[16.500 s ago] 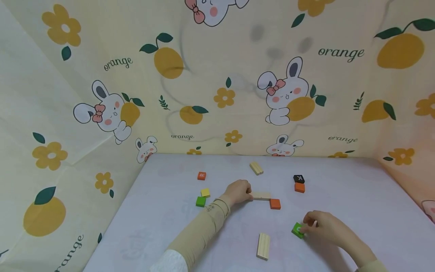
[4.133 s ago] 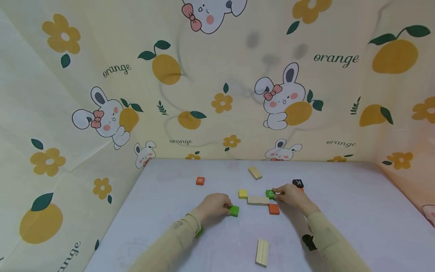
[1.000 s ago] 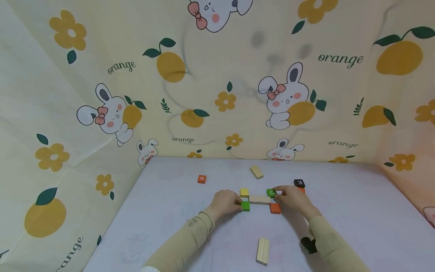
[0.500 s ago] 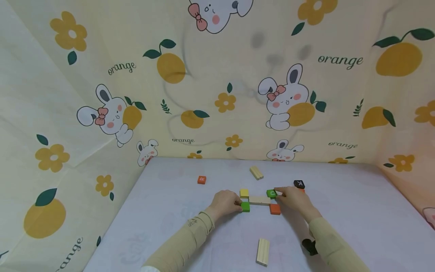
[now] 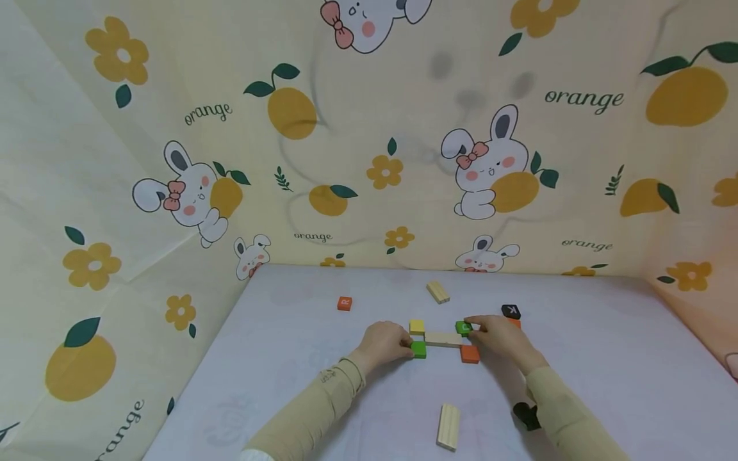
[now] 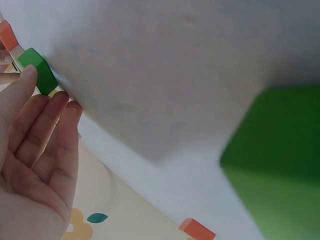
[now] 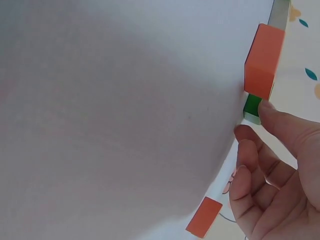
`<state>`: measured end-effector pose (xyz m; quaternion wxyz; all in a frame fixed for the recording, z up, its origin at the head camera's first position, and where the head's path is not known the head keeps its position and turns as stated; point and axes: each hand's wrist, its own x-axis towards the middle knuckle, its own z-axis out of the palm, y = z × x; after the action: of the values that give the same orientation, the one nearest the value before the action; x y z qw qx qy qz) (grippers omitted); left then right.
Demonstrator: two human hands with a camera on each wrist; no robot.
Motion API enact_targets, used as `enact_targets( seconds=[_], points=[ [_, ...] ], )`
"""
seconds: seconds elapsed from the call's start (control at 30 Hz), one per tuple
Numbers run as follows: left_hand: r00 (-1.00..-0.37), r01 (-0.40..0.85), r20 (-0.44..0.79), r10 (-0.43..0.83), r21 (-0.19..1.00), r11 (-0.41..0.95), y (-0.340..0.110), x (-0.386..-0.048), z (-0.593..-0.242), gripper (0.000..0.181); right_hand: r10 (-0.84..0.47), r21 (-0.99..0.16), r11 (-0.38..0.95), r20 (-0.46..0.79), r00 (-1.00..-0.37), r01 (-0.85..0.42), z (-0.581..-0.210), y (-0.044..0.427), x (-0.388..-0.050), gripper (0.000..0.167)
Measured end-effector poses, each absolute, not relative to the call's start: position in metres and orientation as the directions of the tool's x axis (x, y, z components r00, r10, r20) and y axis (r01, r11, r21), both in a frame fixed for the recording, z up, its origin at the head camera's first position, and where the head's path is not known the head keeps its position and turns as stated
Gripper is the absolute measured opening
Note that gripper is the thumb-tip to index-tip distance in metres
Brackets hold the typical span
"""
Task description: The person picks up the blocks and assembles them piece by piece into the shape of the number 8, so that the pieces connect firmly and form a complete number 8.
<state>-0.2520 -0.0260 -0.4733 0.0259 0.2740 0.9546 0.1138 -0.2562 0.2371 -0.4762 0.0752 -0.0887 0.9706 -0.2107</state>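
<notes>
My left hand (image 5: 385, 344) pinches a plain green block (image 5: 419, 350) at the front left end of a flat wooden plank (image 5: 442, 339); in the left wrist view the thumb lies on that block. A yellow block (image 5: 417, 327) lies just behind it. At the plank's back right, my right hand (image 5: 503, 336) pinches a green block with a white letter (image 5: 464, 328) between thumb and forefinger. An orange block (image 5: 469, 354) touches the plank's front right end. In the right wrist view this orange block (image 7: 265, 60) partly covers the lettered one.
Farther back lie an orange R block (image 5: 344, 303), a wooden block (image 5: 438, 292) and a black K block (image 5: 510, 311), with another orange block (image 5: 514, 324) before it. Another wooden block (image 5: 448, 427) lies in front. A large green block (image 6: 280, 160) fills the left wrist view's right side.
Since the earliest frame, the yellow and plain green blocks have come right to the plank, and the lettered green block has gone back and left to it. Over the last second the hands barely move.
</notes>
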Motion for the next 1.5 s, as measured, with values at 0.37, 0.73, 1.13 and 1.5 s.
enact_targets(
  seconds=[0.37, 0.73, 1.13, 1.5],
  points=[
    [-0.842, 0.529, 0.014, 0.539, 0.210, 0.822, -0.026, -0.252, -0.474, 0.023, -0.171, -0.432, 0.893, -0.061, -0.983, -0.128, -0.470, 0.256, -0.252, 0.040],
    [-0.851, 0.516, 0.009, 0.525, 0.201, 0.833, -0.027, -0.253, -0.475, 0.022, -0.084, -0.425, 0.905, -0.105, -0.991, -0.032, -0.462, 0.293, -0.250, 0.036],
    [-0.850, 0.517, 0.009, 0.526, 0.205, 0.831, -0.028, -0.253, -0.476, 0.023, -0.027, -0.410, 0.911, -0.179, -0.984, 0.050, -0.464, 0.311, -0.249, 0.052],
    [-0.850, 0.515, 0.002, 0.527, 0.215, 0.830, -0.026, -0.252, -0.474, 0.022, -0.024, -0.446, 0.893, -0.200, -0.979, 0.069, -0.469, 0.324, -0.254, 0.050]
  ],
)
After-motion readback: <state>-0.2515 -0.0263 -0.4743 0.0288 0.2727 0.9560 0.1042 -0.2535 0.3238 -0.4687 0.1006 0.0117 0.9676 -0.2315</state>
